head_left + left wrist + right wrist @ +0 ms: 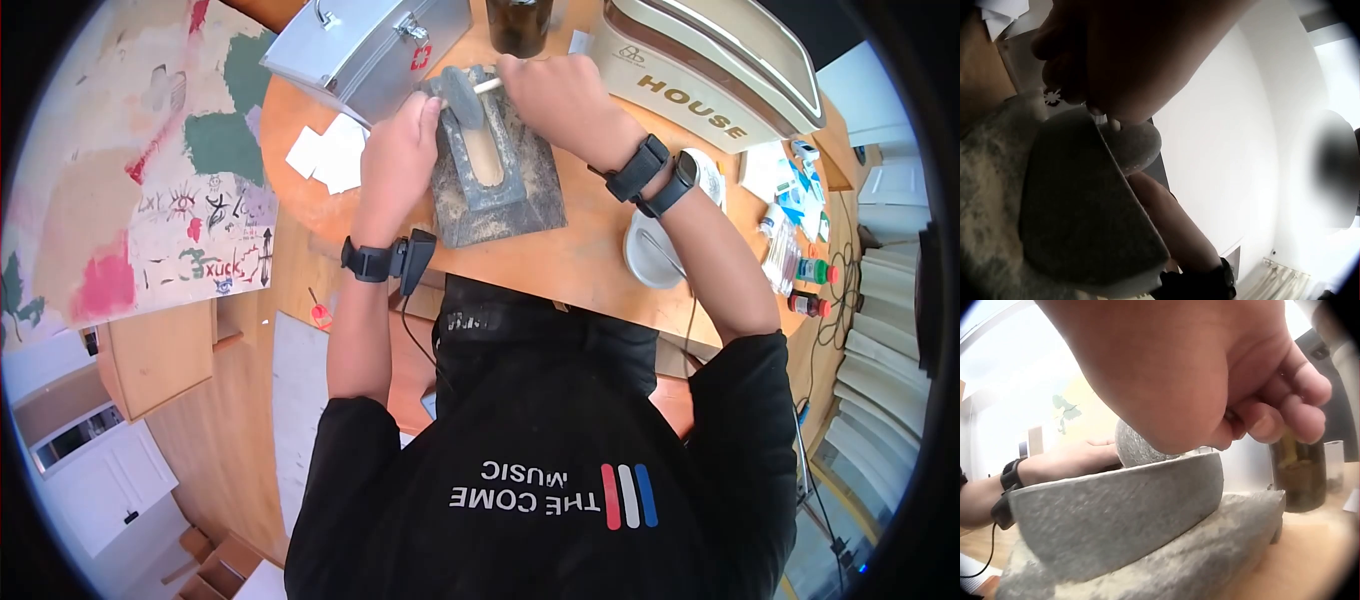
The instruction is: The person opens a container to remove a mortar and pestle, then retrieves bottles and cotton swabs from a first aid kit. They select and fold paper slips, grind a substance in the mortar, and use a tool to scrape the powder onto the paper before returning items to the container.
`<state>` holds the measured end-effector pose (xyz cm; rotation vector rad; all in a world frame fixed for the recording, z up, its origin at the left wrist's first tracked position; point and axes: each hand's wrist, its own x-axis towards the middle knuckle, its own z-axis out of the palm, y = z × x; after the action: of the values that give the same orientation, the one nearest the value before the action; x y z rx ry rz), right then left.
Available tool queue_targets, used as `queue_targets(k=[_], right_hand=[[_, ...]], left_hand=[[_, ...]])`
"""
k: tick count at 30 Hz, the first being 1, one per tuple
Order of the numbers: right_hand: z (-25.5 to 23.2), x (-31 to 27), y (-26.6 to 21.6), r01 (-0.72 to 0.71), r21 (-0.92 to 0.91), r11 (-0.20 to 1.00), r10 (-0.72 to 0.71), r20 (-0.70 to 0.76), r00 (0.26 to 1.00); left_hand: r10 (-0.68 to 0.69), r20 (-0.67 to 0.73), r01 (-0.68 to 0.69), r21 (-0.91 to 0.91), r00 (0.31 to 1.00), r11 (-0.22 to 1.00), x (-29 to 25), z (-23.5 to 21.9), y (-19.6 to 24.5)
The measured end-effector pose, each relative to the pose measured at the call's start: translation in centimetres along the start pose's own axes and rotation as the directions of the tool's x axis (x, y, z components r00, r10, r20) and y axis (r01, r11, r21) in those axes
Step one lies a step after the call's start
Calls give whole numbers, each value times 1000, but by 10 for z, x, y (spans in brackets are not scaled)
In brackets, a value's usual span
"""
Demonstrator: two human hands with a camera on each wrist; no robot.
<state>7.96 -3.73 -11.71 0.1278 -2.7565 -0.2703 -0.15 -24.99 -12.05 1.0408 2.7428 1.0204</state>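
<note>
A round stone grinding wheel (pixel 462 98) stands in the slot of a grey boat-shaped stone trough (pixel 497 195), toward its far end. Pale tan powder (pixel 484 160) lies along the slot. Through the wheel runs a light wooden handle (pixel 488 87). My left hand (pixel 398 150) grips its left end, and my right hand (pixel 560 95) has its fingers curled round the right end. In the right wrist view the wheel (pixel 1138 447) rises above the trough wall (pixel 1122 512). Beneath the trough sits a rough stone slab (pixel 540 175) dusted with powder.
Behind the trough stand a silver metal case (pixel 370 55), a dark jar (pixel 518 28) and a cream box (pixel 690 75) lettered HOUSE. White papers (pixel 330 155) lie left. A white bowl (pixel 650 255) sits under my right forearm, with small bottles (pixel 815 270) further right.
</note>
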Motion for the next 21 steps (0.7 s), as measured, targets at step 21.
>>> queue_targets(k=[21], right_hand=[[-11, -16, -23, -53, 87, 995, 55, -11, 998]], left_hand=[[44, -44, -40, 98, 998, 994, -20, 2, -5]])
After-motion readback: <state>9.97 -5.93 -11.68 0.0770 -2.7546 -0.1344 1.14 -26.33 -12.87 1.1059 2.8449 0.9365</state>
